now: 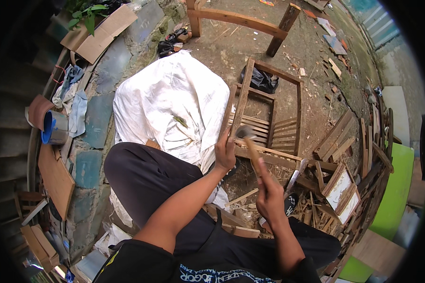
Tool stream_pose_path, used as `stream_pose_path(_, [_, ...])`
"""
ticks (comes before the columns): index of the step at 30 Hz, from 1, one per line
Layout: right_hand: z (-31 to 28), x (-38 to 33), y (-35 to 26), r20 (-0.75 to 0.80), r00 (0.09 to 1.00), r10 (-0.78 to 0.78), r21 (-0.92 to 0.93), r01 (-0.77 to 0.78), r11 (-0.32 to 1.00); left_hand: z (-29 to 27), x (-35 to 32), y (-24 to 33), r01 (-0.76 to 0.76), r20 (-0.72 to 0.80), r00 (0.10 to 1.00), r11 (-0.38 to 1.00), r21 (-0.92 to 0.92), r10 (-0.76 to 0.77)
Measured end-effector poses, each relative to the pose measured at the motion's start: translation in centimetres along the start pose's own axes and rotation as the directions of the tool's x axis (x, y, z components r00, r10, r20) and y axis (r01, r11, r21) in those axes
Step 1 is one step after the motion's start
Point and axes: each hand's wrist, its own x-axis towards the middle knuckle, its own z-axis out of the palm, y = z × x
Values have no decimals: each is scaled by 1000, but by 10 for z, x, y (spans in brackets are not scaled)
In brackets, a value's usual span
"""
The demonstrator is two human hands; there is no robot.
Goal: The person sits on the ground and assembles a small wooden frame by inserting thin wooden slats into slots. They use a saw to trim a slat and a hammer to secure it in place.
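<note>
My right hand (pixel 270 192) is closed around the wooden handle of a hammer (pixel 253 153). The hammer's metal head, a little blurred, is over the near left corner of a brown wooden chair frame (pixel 297 115) with slats. Whether the head touches the wood I cannot tell. At that same corner my left hand (pixel 225 153) grips the frame's side, its fingers partly hidden behind the wrist and thumb. The frame lies on the ground in front of me, and a black plastic bag (pixel 264 81) shows through its far opening.
A white cloth sheet (pixel 170 99) covers something bulky to the left of the frame. Wood scraps (pixel 335 134) and a framed white panel (pixel 343 195) pile up at the right. Farther off stands another wooden frame (pixel 241 20). A blue-rimmed can (pixel 56 129) sits at the far left.
</note>
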Motion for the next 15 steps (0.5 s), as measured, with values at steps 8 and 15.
stream_pose_path(8, [-10,0,-6,-77,997,-7,-2,7,1000,3,-4,-22,-53,-58,997,998,-17,52])
stream_pose_path(15, [6,-9,7,-88,995,-47,-28,45,999,4,-1,-17,-34,-38,999,999,10,34])
